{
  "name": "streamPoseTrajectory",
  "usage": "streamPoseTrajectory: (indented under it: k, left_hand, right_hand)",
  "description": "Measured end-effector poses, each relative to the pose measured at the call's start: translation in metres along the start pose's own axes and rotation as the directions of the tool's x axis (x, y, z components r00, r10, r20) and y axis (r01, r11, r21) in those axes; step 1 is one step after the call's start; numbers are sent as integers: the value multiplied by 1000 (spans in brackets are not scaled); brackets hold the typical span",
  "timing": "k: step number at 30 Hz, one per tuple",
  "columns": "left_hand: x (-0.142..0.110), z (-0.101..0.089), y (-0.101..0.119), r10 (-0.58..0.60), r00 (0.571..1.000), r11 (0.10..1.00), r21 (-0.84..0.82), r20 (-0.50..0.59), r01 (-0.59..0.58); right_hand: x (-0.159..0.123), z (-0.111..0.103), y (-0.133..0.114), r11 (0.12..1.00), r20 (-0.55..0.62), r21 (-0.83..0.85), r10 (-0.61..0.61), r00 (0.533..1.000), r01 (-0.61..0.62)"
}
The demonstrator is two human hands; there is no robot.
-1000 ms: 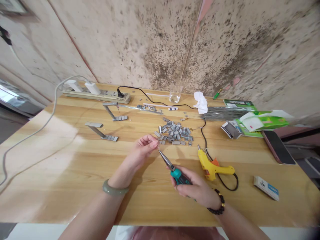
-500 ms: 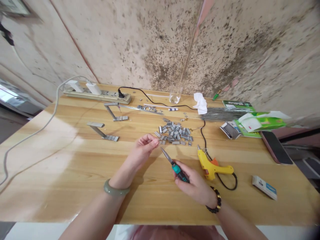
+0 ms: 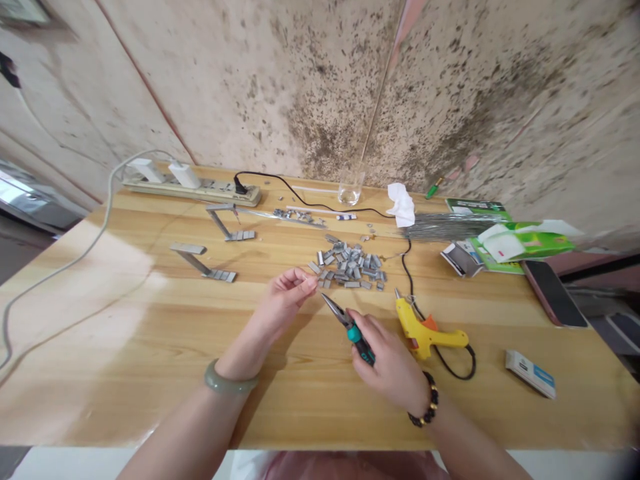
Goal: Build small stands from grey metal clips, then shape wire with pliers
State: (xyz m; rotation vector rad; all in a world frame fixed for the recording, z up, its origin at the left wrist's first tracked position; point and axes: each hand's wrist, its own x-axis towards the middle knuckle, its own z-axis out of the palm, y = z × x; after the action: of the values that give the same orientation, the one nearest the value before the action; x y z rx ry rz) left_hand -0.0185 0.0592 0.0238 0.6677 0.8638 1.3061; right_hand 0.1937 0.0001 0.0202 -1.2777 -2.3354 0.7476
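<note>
Bumping the thin piece (image 3: 307, 279), pinched by fingers of your left hand (image 3: 285, 303), with the pliers (image 3: 354, 333) gripped in your right hand (image 3: 393, 367), could make it slip.

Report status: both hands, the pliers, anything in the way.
Right hand gripping pliers. Left hand pinching something too small to identify. Pliers' tip near left fingertips, apart. Staple pile just beyond; nothing visible between pliers and left hand.

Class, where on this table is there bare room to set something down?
Bare wood shows left of the green bangle, between the forearms below the pliers, and between the beaded bracelet and small box. Crowded: around the grey metal pieces and back right by the wire bundle and green packet.
</note>
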Motion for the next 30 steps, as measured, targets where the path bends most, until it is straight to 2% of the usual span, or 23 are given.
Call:
streamPoseTrajectory:
  k: [6,9,13,16,18,21,23,25,27,30]
  left_hand:
    - [1,0,-1,-5,1000,1000,7,4,5]
    - [2,-1,-2,-8,1000,1000,-8,4,8]
    - [4,-1,0,-14,1000,998,-57,-16,13]
    - [6,-2,4,3,1000,995,-100,-6,-4]
    - [6,-2,5,16,999,991,-133,29,-12]
    - [4,-2,5,26,996,987,-159,82,-12]
    - [2,-2,5,28,994,988,-156,110,-10]
    - [1,-2,4,26,991,989,-151,135,-5]
    - [0,-2,4,28,986,988,-153,162,-3]
    - [0,-3,3,32,981,989,-150,192,-3]
  right_hand:
    - [0,1,2,980,-25,-201,4,1000,-9]
    - [1,0,1,978,-28,-206,23,999,-28]
    - [0,-3,-3,998,-13,56,24,1000,-23]
    - [-2,-6,-6,939,22,338,59,998,-63]
    - [-3,-8,-7,810,121,563,113,986,-162]
    - [-4,-12,-7,453,357,817,90,930,-357]
    - [-4,-13,-6,216,463,866,1,887,-452]
    - [-4,-12,-4,35,508,861,-94,856,-507]
    - [-5,-9,-2,-81,517,841,-166,840,-535]
    - [-5,-7,0,-172,512,814,-237,826,-555]
